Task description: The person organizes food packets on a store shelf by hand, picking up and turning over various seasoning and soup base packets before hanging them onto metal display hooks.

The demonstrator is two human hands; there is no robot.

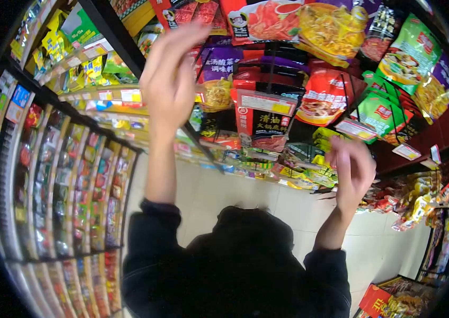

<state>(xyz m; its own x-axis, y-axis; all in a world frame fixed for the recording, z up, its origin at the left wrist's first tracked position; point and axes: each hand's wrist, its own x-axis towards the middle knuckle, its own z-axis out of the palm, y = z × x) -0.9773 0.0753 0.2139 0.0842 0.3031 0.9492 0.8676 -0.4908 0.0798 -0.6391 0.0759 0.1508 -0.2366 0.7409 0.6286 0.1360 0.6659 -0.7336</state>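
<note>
My left hand (pixel 171 77) is raised at the upper left, in front of the shelf packs, with its fingers stretched out and slightly blurred. It holds nothing that I can see. Nearest to it are a red meat-pictured pack (pixel 190 15) and a purple seasoning pouch (pixel 218 79). Lower down on the right, my right hand (pixel 356 169) has loosely bent fingers, the thumb apart, and nothing visible in it. Beside it hang yellow-green packs (pixel 326 143) and a green pouch (pixel 378 114). Between the hands is a black-and-red hotpot base pack (pixel 262 124) behind a price tag (pixel 267 102).
Hooks hold more pouches, including a red one (pixel 324 95) and a large yellow noodle-pictured one (pixel 333 26). Tall shelves of packets (pixel 70 185) line the left side. Pale floor tiles (pixel 203 206) lie below. A red box (pixel 375 301) stands at the lower right.
</note>
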